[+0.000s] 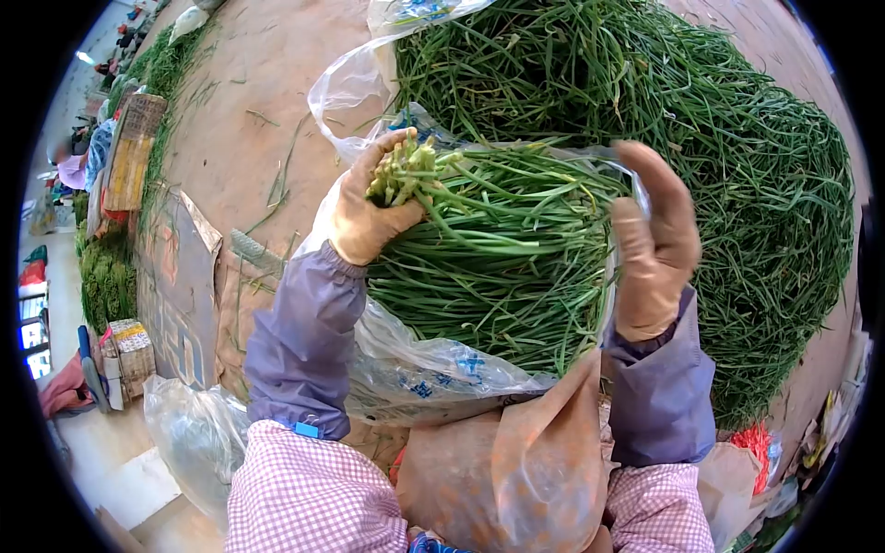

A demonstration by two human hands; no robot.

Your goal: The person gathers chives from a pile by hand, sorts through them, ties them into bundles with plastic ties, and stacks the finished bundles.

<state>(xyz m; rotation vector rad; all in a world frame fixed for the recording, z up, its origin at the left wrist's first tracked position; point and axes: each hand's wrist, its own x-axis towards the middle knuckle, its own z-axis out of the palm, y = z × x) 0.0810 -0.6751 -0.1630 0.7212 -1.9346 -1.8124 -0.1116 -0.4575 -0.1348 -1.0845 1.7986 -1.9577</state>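
My left hand [369,205], in a tan glove, is wrapped round the pale cut ends of a bunch of green stalks [410,175]. The stalks stretch right over more long green stalks [489,286] lying in an open clear plastic bag [406,355] with blue print. At the bag's right edge my right hand [653,244], also gloved, has its thumb and fingers apart with nothing between them. A large heap of loose green stalks [737,184] lies behind and to the right.
Cardboard [175,295] lies at the left, near a crumpled clear bag [198,438]. Woven baskets [136,152] and a person in light purple [72,171] are at the far left. Red string [754,447] lies at the lower right. A plastic apron [498,470] covers my lap.
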